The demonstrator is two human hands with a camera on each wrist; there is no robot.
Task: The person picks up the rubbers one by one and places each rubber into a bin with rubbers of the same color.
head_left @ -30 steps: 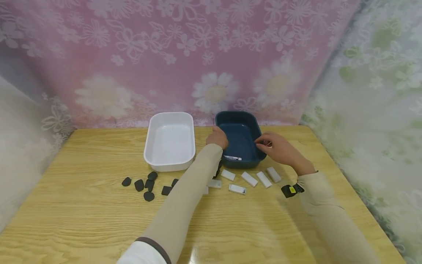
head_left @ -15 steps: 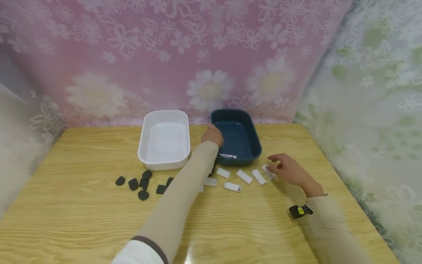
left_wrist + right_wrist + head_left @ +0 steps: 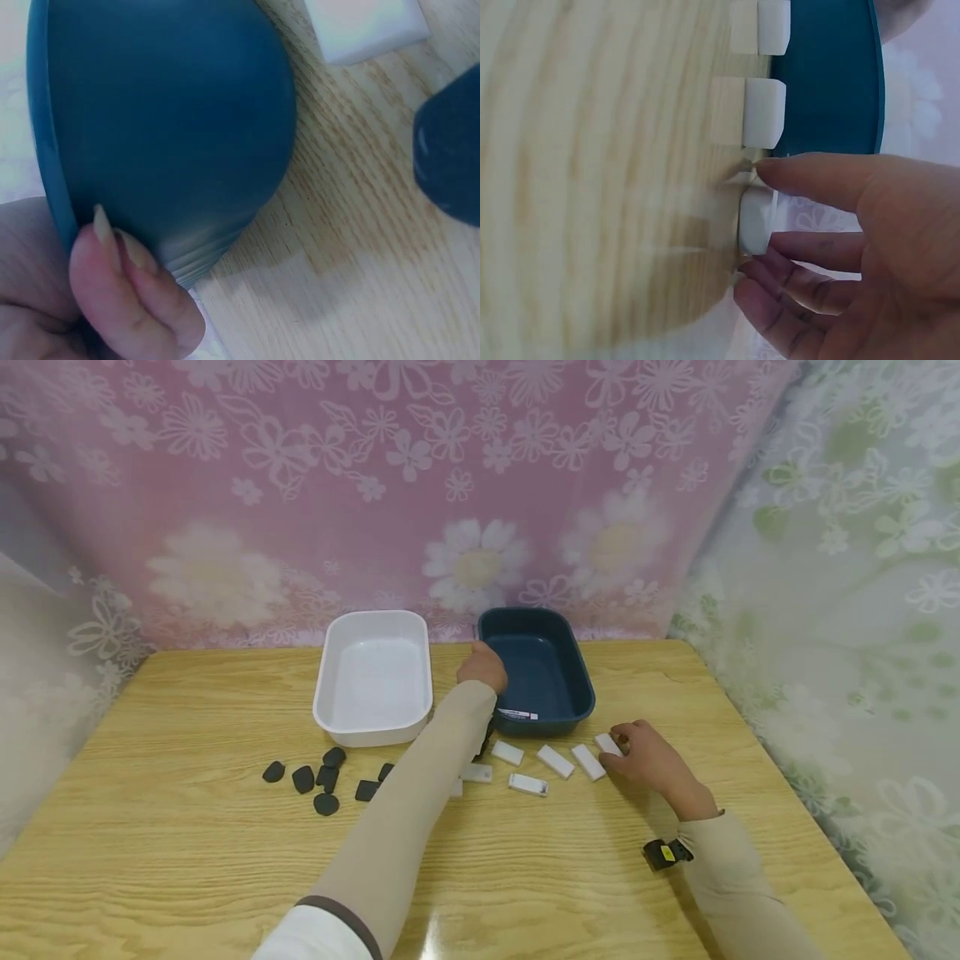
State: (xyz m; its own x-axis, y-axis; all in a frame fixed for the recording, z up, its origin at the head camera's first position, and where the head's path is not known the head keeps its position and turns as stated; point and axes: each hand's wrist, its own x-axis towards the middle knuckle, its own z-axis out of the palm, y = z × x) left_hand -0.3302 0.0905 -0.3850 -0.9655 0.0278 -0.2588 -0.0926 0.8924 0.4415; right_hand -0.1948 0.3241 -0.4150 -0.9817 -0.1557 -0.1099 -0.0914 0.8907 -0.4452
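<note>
At the left wall of a dark blue basin (image 3: 543, 672), my left hand (image 3: 482, 668) grips the rim. In the left wrist view, its fingertips (image 3: 124, 296) are curled over the basin's edge. Lower right of the basin, my right hand (image 3: 651, 762) is down at the table around a small white block (image 3: 607, 744). From the right wrist view, the thumb (image 3: 802, 176) is at one side of this white block (image 3: 756, 220) and the fingers are at the other. More white blocks (image 3: 555, 761) lie in a loose group beside it; one white block (image 3: 528, 785) shows a recessed face.
A white basin (image 3: 375, 731) stands left of the blue one. Several flat black pieces (image 3: 303, 779) lie in front of it on the wooden table (image 3: 187, 860). My left sleeve (image 3: 408, 793) hides part of the pieces. A floral cloth (image 3: 480, 485) hangs behind.
My right hand has left the blue basin's right edge and come down toward me to the rightmost white block, its fingers closing around it. The left hand stays on the rim.
</note>
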